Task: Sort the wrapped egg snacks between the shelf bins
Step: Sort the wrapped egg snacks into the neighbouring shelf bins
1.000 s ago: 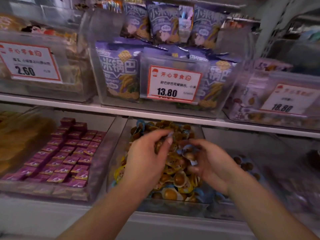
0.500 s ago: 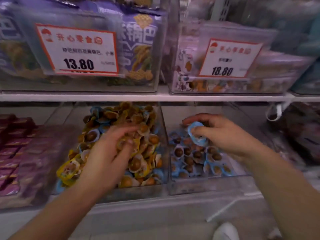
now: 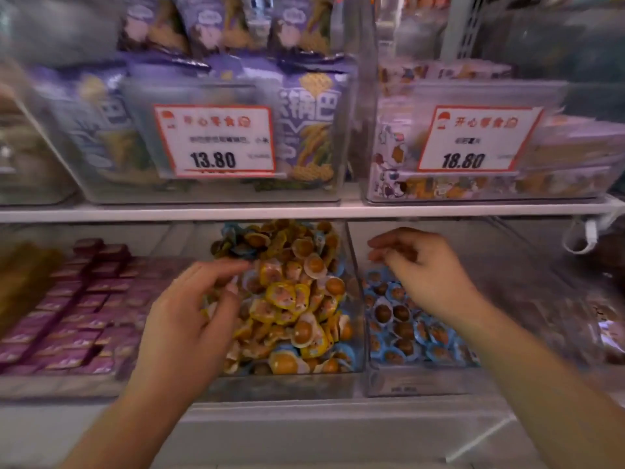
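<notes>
We have our left hand [image 3: 189, 319] spread over the middle bin [image 3: 291, 384], fingers relaxed and reaching into the heap of mixed egg snacks [image 3: 294, 299], yellow, white and blue wrappers jumbled together; whether a fingertip already has one is blurred. Our right hand [image 3: 422, 269] hovers over the right bin [image 3: 419, 384], fingers loosely curled and, as far as we can tell, holding nothing. That bin holds only blue-wrapped egg snacks [image 3: 406, 330], so we judge blue ones belong there, and the left hand searches the heap for more.
</notes>
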`<state>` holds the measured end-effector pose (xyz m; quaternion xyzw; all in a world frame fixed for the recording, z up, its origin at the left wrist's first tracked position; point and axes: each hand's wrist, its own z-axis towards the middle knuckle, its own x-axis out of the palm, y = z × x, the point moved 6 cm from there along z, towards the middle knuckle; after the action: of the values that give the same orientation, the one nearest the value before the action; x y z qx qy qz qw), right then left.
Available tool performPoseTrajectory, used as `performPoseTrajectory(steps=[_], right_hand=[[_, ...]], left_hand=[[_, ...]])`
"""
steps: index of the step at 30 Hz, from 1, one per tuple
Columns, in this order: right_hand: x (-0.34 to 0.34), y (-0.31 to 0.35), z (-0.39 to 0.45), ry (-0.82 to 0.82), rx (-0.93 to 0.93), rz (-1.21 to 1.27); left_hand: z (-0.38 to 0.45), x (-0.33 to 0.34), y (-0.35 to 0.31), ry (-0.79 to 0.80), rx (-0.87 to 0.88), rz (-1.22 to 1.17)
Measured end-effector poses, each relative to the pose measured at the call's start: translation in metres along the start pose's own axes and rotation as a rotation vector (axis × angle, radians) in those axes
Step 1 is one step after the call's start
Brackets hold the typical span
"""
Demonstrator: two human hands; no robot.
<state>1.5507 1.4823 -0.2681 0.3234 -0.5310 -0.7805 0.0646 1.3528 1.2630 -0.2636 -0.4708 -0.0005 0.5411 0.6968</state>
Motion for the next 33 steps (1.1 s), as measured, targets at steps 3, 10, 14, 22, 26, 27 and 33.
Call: performPoseTrajectory(steps=[3, 10, 14, 22, 26, 27, 33], right_hand=[[0.053, 0.04, -0.008, 0.089, -0.162, -0.041], [0.2, 0.079, 0.003, 0.43, -0.271, -0.449], [0.253, 0.057, 0.027, 0.56, -0.142, -0.749], [0.245, 0.045, 0.05, 0.502, -0.219, -0.801], [0.242, 0.044, 0.049, 0.477, -0.141, -0.709], [0.245, 0.045, 0.048, 0.492, -0.146, -0.724], [0.253, 0.05, 0.044, 0.451, -0.256, -0.756]], left_hand=[[-0.012, -0.048, 0.027, -0.226, -0.259, -0.214], [-0.037, -0.069, 0.069, -0.291, -0.405, -0.336], [-0.029, -0.062, 0.072, -0.206, -0.35, -0.234], [-0.015, -0.079, 0.077, -0.235, -0.353, -0.344], [-0.019, -0.081, 0.076, -0.226, -0.368, -0.373], [-0.02, -0.081, 0.075, -0.219, -0.367, -0.367], [-0.022, -0.08, 0.071, -0.211, -0.383, -0.321]])
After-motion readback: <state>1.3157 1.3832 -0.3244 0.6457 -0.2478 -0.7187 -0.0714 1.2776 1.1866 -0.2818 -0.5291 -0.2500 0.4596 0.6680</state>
